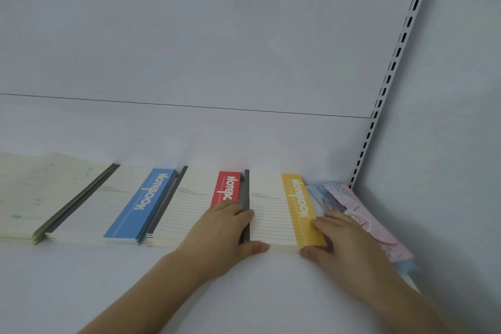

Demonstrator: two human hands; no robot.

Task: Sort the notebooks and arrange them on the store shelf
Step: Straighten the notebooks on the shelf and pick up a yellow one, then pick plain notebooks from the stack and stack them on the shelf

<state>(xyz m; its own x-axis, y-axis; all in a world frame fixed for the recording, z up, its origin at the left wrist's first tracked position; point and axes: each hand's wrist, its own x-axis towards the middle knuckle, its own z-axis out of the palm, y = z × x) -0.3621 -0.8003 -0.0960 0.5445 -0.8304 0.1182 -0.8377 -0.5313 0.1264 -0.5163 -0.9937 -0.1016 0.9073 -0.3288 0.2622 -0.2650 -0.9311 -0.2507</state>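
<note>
Two hands frame the yellow-striped notebook stack (282,214), which lies flat on the white shelf (135,279) with its far edge at the back panel (244,49). The left hand (219,233) sits at the stack's left side, fingers laid over the dark spine edge and onto the neighbouring red-striped notebook stack (200,206), thumb pressed to the near front edge. The right hand (341,241) is at the stack's right side, fingers touching the yellow band, thumb against the near front corner. Neither grip is closed round the stack; both hands lie spread and flat against its edges, so the stack sits between them. Just to the right, partly under the right hand, lie pink and blue patterned notebooks (360,214) beside the slotted upright (390,76). Further left are a blue-striped notebook stack (130,206) and a cream stack (40,195).
</note>
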